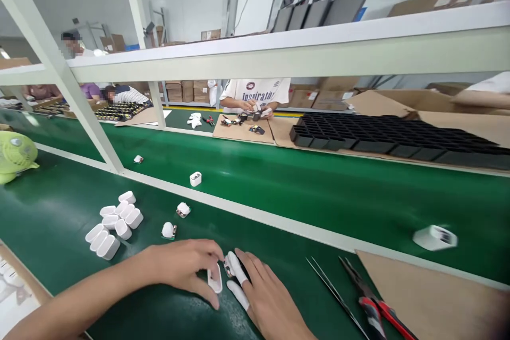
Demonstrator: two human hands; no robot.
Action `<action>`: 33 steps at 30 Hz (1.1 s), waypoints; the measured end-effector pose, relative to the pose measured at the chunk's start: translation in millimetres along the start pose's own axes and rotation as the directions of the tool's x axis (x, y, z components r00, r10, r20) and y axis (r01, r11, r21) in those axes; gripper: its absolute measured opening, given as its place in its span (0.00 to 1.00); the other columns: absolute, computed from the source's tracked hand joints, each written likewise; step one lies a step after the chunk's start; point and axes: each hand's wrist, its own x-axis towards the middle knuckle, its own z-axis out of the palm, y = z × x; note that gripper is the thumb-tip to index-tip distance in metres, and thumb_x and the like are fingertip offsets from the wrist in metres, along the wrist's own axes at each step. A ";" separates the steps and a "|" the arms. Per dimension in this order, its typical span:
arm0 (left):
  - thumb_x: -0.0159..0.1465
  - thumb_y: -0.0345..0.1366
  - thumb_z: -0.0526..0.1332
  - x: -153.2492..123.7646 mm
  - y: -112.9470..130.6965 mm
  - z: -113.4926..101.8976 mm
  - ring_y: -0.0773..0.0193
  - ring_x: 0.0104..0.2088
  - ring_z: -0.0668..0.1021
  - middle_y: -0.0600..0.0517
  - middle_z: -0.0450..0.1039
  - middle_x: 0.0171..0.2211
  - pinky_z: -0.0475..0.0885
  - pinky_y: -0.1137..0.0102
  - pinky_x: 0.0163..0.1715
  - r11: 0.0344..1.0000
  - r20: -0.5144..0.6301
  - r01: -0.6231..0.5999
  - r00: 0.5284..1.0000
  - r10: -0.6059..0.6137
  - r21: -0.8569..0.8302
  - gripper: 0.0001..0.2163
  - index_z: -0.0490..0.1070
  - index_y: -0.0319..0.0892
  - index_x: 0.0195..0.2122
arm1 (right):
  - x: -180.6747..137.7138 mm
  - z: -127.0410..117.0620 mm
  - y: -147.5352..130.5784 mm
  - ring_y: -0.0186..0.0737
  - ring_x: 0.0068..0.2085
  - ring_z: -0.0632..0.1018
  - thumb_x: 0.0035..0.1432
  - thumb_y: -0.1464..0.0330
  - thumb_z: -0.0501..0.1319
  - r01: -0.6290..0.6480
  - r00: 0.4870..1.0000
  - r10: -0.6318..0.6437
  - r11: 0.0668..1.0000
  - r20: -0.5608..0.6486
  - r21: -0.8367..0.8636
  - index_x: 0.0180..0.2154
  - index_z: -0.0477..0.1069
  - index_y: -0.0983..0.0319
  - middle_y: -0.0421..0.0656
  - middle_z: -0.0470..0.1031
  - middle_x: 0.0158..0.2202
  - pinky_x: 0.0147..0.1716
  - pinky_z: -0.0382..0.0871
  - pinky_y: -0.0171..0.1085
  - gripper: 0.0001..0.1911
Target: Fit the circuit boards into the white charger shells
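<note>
My left hand point(181, 268) rests on the green mat, its fingers curled around a small white plastic shell point(215, 278). My right hand point(263, 297) lies just beside it, two fingers in white finger cots, pinching a small white part point(229, 264) against the shell. A cluster of several empty white shells point(115, 224) sits to the left. Two white assembled pieces point(169, 230) point(183, 210) lie just beyond my hands.
Tweezers point(332, 292) and red-handled pliers point(374, 305) lie right of my hands beside a cardboard sheet point(434, 297). White units point(195, 178) point(435, 237) ride the green belt. A green fan point(16, 155) stands left. Black trays point(394, 141) and a seated worker point(255, 96) are across.
</note>
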 end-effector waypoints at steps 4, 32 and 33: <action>0.66 0.44 0.71 5.9 -51.2 -55.6 0.57 0.57 0.80 0.46 0.76 0.56 0.74 0.67 0.58 0.962 -0.113 0.235 0.969 -0.220 0.140 0.11 0.79 0.44 0.45 | -4.1 8.9 7.7 0.57 0.54 0.78 0.68 0.75 0.52 0.039 0.999 -0.039 0.999 -0.004 0.014 0.53 0.76 0.62 0.56 0.76 0.58 0.46 0.77 0.50 0.18; 0.67 0.47 0.64 6.0 -141.5 -104.2 0.57 0.48 0.82 0.48 0.82 0.51 0.76 0.66 0.51 0.843 -0.371 0.484 0.846 -0.383 0.235 0.20 0.76 0.44 0.57 | -5.9 -4.6 10.2 0.52 0.62 0.75 0.64 0.75 0.54 -0.180 0.977 0.134 0.933 0.163 0.312 0.73 0.52 0.55 0.49 0.71 0.66 0.55 0.78 0.50 0.39; 0.66 0.45 0.67 8.4 -121.2 -85.8 0.57 0.51 0.81 0.50 0.82 0.52 0.75 0.66 0.54 0.889 -0.280 0.389 0.905 -0.319 0.243 0.20 0.76 0.48 0.58 | -7.1 -3.6 12.5 0.52 0.62 0.75 0.62 0.75 0.54 -0.162 0.980 0.116 0.936 0.162 0.312 0.74 0.50 0.54 0.49 0.71 0.66 0.54 0.78 0.50 0.41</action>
